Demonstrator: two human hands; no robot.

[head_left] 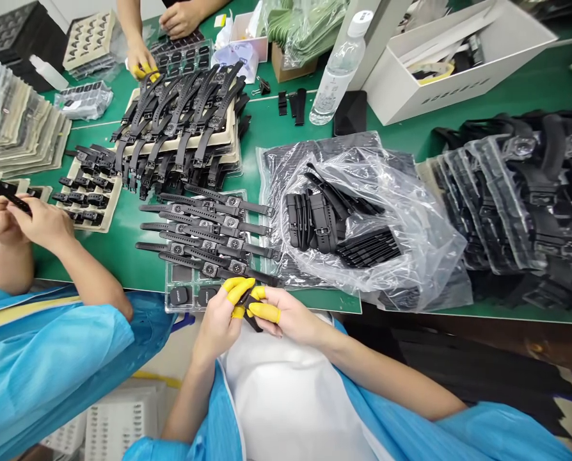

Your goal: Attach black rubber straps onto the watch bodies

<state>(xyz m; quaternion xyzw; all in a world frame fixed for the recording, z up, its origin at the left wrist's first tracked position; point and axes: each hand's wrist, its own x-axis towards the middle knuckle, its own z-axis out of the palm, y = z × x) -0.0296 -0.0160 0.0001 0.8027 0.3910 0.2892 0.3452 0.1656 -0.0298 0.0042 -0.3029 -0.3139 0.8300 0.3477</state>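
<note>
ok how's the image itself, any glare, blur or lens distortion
Head view: bright lighting, with glare on the clear plastic bag and highlights on the water bottle; head view: wide-angle stretch toward the edges, the white box slanting; head view: stacked trays at right look soft, and the small black piece between left hand and right hand shows little detail.

The person's two hands (221, 320), two co-workers' four hands (48, 224), one water bottle (334, 80), one squeeze bottle (50, 73), one binder clip (263, 86) and one large white box (494, 69) are showing.
</note>
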